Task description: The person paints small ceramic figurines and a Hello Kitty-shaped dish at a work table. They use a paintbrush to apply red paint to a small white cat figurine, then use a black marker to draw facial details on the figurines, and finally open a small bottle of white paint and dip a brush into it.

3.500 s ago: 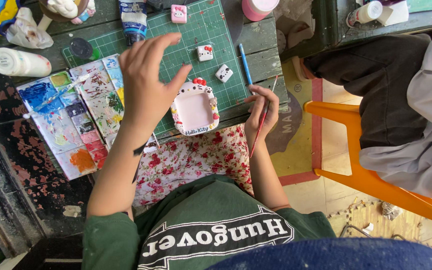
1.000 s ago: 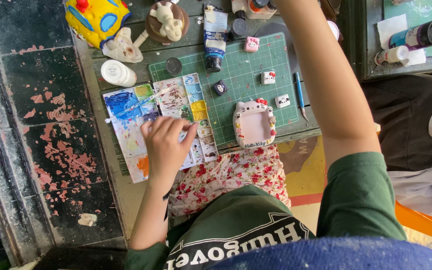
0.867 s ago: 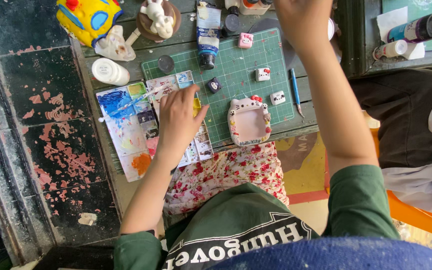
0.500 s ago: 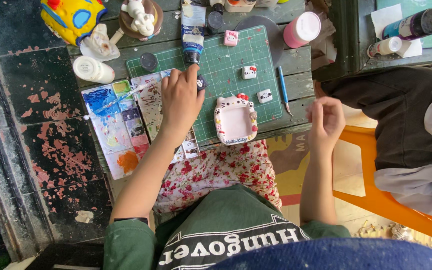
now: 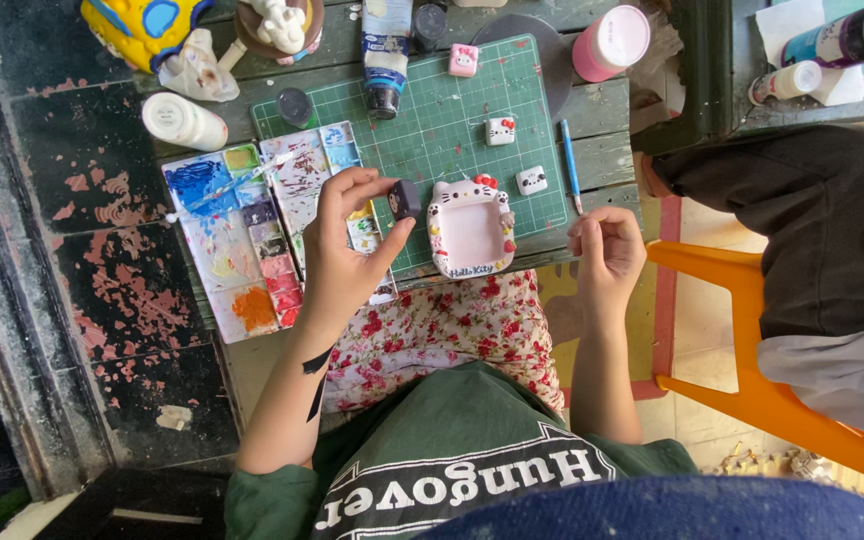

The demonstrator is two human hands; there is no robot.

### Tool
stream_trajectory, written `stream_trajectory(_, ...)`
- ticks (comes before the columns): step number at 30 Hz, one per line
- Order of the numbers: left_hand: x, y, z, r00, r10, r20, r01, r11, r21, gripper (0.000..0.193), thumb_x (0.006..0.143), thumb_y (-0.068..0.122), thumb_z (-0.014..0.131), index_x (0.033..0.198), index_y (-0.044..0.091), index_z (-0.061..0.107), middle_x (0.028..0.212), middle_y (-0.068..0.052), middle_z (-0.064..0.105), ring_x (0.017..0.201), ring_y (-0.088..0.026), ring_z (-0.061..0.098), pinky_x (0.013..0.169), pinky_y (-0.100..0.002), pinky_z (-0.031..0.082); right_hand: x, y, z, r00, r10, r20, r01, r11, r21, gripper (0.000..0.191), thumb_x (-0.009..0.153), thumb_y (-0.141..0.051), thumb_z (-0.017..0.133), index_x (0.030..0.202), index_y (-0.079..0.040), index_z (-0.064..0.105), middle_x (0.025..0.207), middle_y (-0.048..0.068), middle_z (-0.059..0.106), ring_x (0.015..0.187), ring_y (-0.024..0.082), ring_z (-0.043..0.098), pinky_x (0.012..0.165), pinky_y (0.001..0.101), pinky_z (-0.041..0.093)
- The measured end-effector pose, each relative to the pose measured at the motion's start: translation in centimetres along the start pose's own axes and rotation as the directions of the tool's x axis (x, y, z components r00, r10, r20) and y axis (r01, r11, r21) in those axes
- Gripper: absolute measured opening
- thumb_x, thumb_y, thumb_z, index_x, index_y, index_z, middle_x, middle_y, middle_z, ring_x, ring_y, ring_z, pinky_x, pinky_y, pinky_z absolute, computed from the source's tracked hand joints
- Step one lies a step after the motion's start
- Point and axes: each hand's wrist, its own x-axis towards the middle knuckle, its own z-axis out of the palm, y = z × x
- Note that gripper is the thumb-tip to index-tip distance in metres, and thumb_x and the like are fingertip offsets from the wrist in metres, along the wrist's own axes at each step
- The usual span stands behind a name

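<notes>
Half a second ago the left hand (image 5: 347,245) was stretched out flat over the green cutting mat (image 5: 432,120), fingers reaching toward the small dark piece lying there; now it has drawn back toward the body and lifted that small dark charm (image 5: 404,199) off the mat, pinched between thumb and fingertips just left of the cat-shaped photo frame (image 5: 470,227). So the pick-up looks finished, and the piece is held up in the air, close beside the frame but not touching it, as if being turned for inspection or for paint. The left wrist is bent, palm facing right, forearm running down to the green shirt. The right hand (image 5: 607,245) has barely shifted: it hovers off the right edge of the bench (image 5: 602,165), fingers loosely curled with thumb and forefinger nearly meeting; whether it pinches anything I cannot tell. The paint palette (image 5: 242,240) sits under the left hand's back, and the blue brush (image 5: 570,165) lies untouched right of the mat.
</notes>
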Motion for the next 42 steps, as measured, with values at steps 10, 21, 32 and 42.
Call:
stream_trajectory(10, -2.7, 0.9, -1.5, 0.995, -0.001, -0.1, 0.008, 0.997, 0.071, 0.058, 0.093, 0.01, 0.082, 0.137, 0.002, 0.046, 0.128, -0.015, 0.072, 0.121, -0.025, 0.072, 0.106, -0.036, 0.056, 0.8, -1.9, 1.2, 0.98, -0.189, 0.067, 0.195, 0.818, -0.541, 0.009, 0.106, 0.001, 0.067, 0.114, -0.001, 0.064, 0.098, 0.006, 0.069, 0.085, 0.011, 0.064, 0.078, 0.0241, 0.052)
stream_trajectory(21, -7.0, -2.2, -1.5, 0.966, -0.154, -0.208, 0.114, 0.975, -0.192, 0.061, 0.092, 0.008, 0.081, 0.141, 0.004, 0.045, 0.126, -0.015, 0.071, 0.119, -0.021, 0.067, 0.099, -0.034, 0.051, 7.4, -8.4, 13.5, 0.742, -0.17, 0.648, 0.577, 0.654, -0.489, 0.018, 0.096, -0.006, 0.076, 0.112, -0.007, 0.069, 0.101, 0.007, 0.071, 0.094, 0.024, 0.068, 0.077, 0.036, 0.055)
stream_trajectory(32, -9.9, -3.3, -7.1, 0.906, -0.206, -0.369, 0.167, 0.977, -0.136, 0.059, 0.094, 0.001, 0.079, 0.141, -0.001, 0.044, 0.131, -0.018, 0.067, 0.124, -0.023, 0.065, 0.11, -0.034, 0.05, 12.7, -9.4, 26.1, 0.481, -0.384, 0.788, 0.864, 0.357, -0.354, 0.025, 0.094, -0.012, 0.08, 0.115, -0.011, 0.067, 0.105, 0.005, 0.069, 0.102, 0.029, 0.065, 0.087, 0.044, 0.052)
stream_trajectory(42, -10.5, -3.4, -10.3, 0.856, -0.183, -0.483, 0.147, 0.983, -0.113, 0.058, 0.091, 0.001, 0.079, 0.138, -0.003, 0.046, 0.128, -0.018, 0.068, 0.12, -0.022, 0.066, 0.107, -0.035, 0.051, 16.2, 1.8, 44.3, 0.32, -0.295, 0.9, 0.819, -0.39, -0.42, 0.01, 0.079, -0.018, 0.07, 0.078, -0.009, 0.075, 0.101, 0.009, 0.065, 0.113, 0.028, 0.051, 0.097, 0.0424, 0.038)
